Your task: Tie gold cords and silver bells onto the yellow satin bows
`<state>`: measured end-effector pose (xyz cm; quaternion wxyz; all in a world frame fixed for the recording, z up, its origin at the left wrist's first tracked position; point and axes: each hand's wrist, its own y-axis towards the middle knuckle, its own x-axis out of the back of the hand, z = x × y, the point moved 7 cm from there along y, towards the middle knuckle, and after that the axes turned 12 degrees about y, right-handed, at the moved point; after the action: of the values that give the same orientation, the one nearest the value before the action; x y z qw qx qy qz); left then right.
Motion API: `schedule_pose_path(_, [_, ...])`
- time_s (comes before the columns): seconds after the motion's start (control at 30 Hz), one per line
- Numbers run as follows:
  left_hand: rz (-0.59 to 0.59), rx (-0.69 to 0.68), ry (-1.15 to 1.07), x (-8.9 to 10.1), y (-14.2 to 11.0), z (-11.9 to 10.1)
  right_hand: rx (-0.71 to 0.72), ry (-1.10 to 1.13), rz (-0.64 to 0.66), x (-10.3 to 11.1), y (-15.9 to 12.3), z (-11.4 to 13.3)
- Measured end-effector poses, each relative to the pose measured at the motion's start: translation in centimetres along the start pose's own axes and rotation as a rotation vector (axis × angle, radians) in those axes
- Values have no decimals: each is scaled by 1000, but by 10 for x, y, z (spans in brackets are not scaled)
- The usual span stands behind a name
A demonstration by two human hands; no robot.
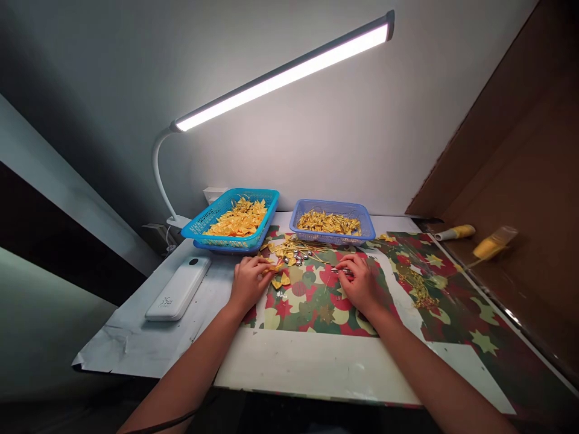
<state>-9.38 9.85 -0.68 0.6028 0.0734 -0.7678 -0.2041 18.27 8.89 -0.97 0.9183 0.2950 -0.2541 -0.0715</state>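
Observation:
My left hand [250, 281] is closed, with thumb and fingertips together on a small yellow ribbon bow [271, 269]; the fingers partly cover it. Opposite it, my right hand [360, 283] is curled in a pinch, and a thin dark, shiny piece shows at the fingertips, too small to name. Between the hands lie several silver bells [298, 260]. Loose yellow bows and gold ties [289, 246] are heaped behind them. One more yellow bow [281, 281] rests beside my left fingers on the patterned sheet [312, 307].
A turquoise basket [194, 228] of yellow bows and a blue-purple basket [368, 229] of gold-tied bows stand at the back. A white power bank [179, 289] lies left. Gold strands [418, 289] and yellow-wound spools [455, 232] are right. A lit lamp [289, 75] hangs overhead.

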Motion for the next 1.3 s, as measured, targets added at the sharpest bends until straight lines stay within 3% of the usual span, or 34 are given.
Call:
schedule_pose_path(0.17, [-135, 74, -243, 11, 1, 7, -4, 7, 5, -1, 0, -1])
schedule_pose_path(0.33, [-94, 171, -557, 0, 1, 14, 20, 17, 16, -4, -1, 3])
schedule_pose_path(0.47, [32, 298, -764, -14, -4, 13, 51, 62, 46, -5, -2, 18])
schedule_pose_path(0.6, [126, 298, -1020, -18, -8, -15, 22, 290, 175, -17, -6, 36])
schedule_pose_path(0.73, [407, 218, -1214, -27, -9, -65, -224, 572, 332, -40, -15, 36])
schedule_pose_path(0.83, [468, 182, -1279, -30, -1, -89, -317, 692, 280, -40, -16, 30])
schedule_pose_path(0.93, [445, 335, -1375, -41, 9, -93, -247, 610, 159, -22, -11, 25])
schedule_pose_path(1.07, [812, 417, -1432, -65, -4, -106, 13, 457, 190, -8, -7, 37])
schedule_pose_path(1.1, [851, 410, -1426, -67, -7, -106, 62, 442, 228, -8, -8, 40])
schedule_pose_path(1.2, [822, 353, -1437, -63, -11, -103, 107, 389, 281, -10, -8, 41])
schedule_pose_path(1.3, [670, 393, -1423, -59, -7, -91, 67, 291, 202, -3, -3, 31])
